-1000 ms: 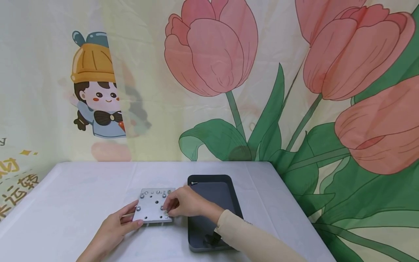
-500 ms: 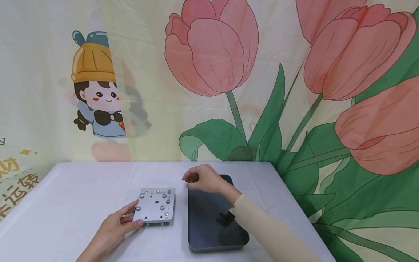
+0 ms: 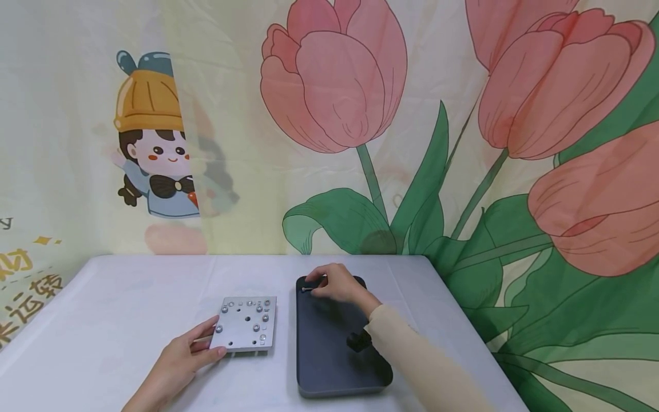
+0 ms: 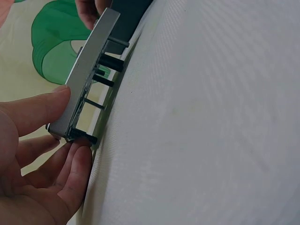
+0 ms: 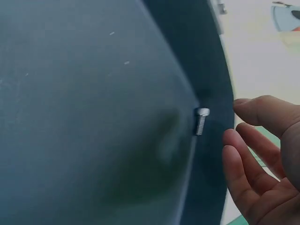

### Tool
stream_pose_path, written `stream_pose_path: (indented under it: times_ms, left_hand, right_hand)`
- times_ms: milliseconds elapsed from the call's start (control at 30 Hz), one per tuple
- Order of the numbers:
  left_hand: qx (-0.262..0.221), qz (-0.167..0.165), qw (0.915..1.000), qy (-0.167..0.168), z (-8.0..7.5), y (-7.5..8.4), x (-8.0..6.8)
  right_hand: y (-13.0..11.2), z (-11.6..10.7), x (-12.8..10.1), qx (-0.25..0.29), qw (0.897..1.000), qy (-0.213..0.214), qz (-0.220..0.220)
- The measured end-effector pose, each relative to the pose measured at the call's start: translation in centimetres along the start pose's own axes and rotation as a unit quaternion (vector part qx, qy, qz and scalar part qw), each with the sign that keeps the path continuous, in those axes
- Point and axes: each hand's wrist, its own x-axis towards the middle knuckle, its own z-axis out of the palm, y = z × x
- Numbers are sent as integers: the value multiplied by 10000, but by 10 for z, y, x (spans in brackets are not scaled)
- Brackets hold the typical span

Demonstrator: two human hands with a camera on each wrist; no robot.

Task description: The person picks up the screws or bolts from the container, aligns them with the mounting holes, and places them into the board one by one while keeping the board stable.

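A square metal plate point(image 3: 246, 323) with several screws in its holes lies on the white table. My left hand point(image 3: 213, 343) pinches its near left corner, thumb on top and fingers beneath. In the left wrist view the plate point(image 4: 89, 79) is seen edge-on, with screw shanks sticking out below, held by my left hand point(image 4: 72, 119). My right hand point(image 3: 316, 284) is over the far left corner of a dark tray point(image 3: 334, 366). A small silver screw point(image 5: 201, 121) lies there, and the fingers point(image 5: 248, 140) of my right hand point(image 5: 234, 123) are spread beside it without touching.
The white table point(image 3: 128, 297) extends left of the plate and beyond it. A flower-print cloth backdrop point(image 3: 340, 114) hangs directly behind the table's far edge. The table's right edge runs close to the tray.
My right hand left the plate's near right corner, crossed to the tray's far left corner and came down beside the screw. My left hand and the plate stayed put.
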Motion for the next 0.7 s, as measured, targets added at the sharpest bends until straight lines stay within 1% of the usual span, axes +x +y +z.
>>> stream_pose_path:
  times_ms: [233, 467, 700]
  left_hand:
    - [-28, -80, 10000, -12, 0, -1, 1]
    - [1, -31, 10000, 15, 0, -1, 0]
    - [3, -19, 10000, 27, 1, 0, 1]
  right_hand:
    - [13, 16, 7, -130, 9999, -99, 17]
    - [14, 24, 8, 23, 9995, -144, 279]
    - [14, 28, 11, -180, 9990, -145, 369]
